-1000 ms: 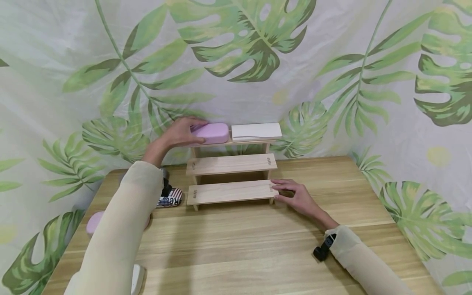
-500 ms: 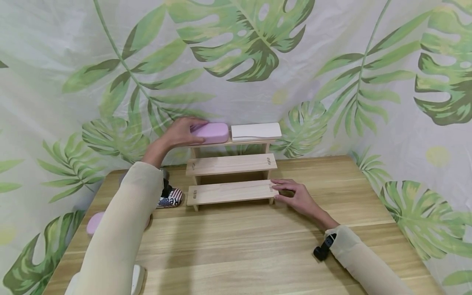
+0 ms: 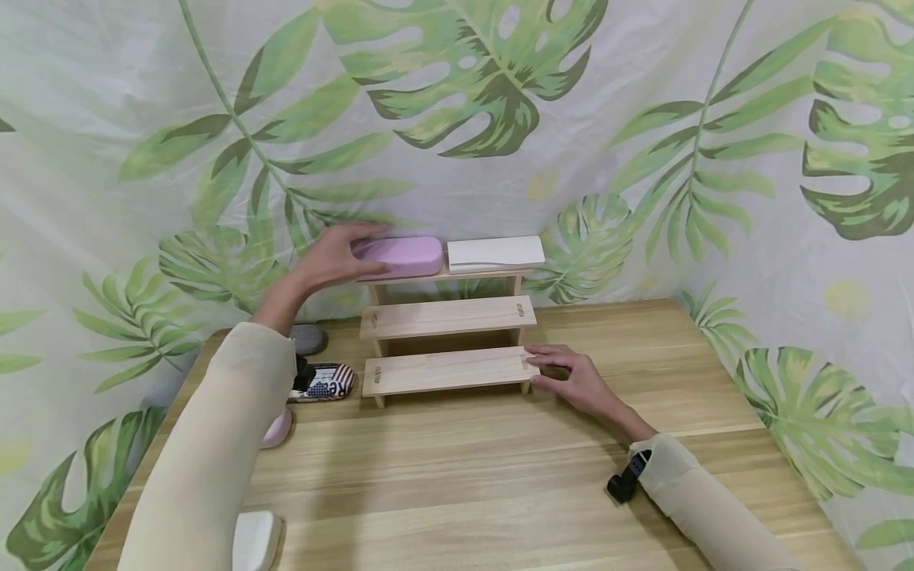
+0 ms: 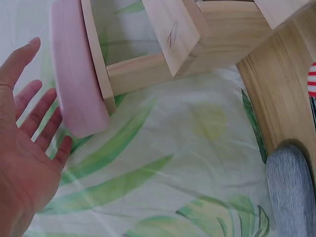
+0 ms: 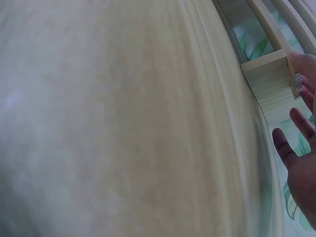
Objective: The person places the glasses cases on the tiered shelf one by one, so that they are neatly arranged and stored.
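On the left half of the top tier of a three-step wooden rack (image 3: 448,319) lies a pink glasses case (image 3: 408,255). Beside its left end is my left hand (image 3: 324,260), thumb and fingers spread. In the left wrist view a gap shows between the left palm and the pink case (image 4: 76,74). A flat white case (image 3: 496,253) occupies the right half of that tier. My right hand (image 3: 577,384) holds the right end of the bottom tier between thumb and forefingers; in the right wrist view its other fingers extend free.
Left of the rack, a grey case (image 3: 309,339), a flag-patterned case (image 3: 332,382) and another pink case (image 3: 277,429) lie on the wooden table (image 3: 500,492), partly behind my left sleeve. A white case (image 3: 255,539) is near the front. A leaf-print cloth (image 3: 457,182) hangs behind.
My left hand has loosened from the pink case and shifted left, its arm moving left too, uncovering more of the grey and flag-patterned cases. The right hand has stayed in place.
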The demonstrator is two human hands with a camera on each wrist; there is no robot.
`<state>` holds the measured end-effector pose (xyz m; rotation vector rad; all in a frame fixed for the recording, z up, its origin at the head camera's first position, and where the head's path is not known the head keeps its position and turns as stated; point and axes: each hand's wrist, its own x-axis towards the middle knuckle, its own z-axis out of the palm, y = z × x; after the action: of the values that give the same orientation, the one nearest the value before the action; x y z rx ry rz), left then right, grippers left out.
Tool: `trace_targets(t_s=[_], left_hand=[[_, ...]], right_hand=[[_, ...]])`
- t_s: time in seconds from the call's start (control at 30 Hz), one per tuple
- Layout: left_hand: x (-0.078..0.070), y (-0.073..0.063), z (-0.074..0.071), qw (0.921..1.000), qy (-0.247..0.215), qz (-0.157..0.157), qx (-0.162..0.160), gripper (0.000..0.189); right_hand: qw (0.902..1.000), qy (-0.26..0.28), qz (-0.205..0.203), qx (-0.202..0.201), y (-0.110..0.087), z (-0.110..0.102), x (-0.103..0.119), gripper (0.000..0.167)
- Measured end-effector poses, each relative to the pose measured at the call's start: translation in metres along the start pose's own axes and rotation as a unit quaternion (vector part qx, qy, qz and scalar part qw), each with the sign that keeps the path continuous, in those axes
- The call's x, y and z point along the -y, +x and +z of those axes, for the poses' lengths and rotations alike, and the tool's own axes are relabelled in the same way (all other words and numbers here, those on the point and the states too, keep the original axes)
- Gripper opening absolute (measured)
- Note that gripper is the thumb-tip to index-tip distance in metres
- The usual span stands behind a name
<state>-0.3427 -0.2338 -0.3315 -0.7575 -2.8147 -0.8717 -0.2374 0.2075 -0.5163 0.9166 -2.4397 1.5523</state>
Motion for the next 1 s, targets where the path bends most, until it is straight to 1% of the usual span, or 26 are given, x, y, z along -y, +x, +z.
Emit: trace_targets(t_s=[0.13, 0.3, 0.37, 0.53, 0.77, 1.0], left_hand=[[-0.001, -0.007, -0.006, 0.9999, 0.005, 0.007, -0.009, 0.073], [-0.001, -0.017, -0.011, 0.9993, 0.024, 0.019, -0.023, 0.073], [-0.002, -0.023, -0.014, 0.9991, 0.028, 0.015, -0.027, 0.075], [0.001, -0.037, -0.022, 0.9991, 0.031, 0.003, -0.027, 0.079], [0.01, -0.055, -0.029, 0.9992, 0.029, -0.014, -0.024, 0.08], [0.018, -0.076, -0.035, 0.9988, 0.023, -0.003, -0.043, 0.078]], right_hand=[[1.0, 0.003, 0.003, -0.001, 0.0, 0.0, 0.0, 0.034], [1.0, -0.002, 0.01, -0.001, -0.001, 0.002, -0.025, 0.035], [0.9999, -0.006, 0.008, -0.001, -0.001, 0.002, -0.035, 0.036], [0.9999, -0.008, 0.007, 0.005, -0.001, 0.0, -0.037, 0.036], [0.9997, -0.024, 0.0, 0.006, -0.002, 0.0, -0.036, 0.035], [0.9998, -0.021, 0.003, 0.003, -0.001, 0.001, -0.037, 0.034]])
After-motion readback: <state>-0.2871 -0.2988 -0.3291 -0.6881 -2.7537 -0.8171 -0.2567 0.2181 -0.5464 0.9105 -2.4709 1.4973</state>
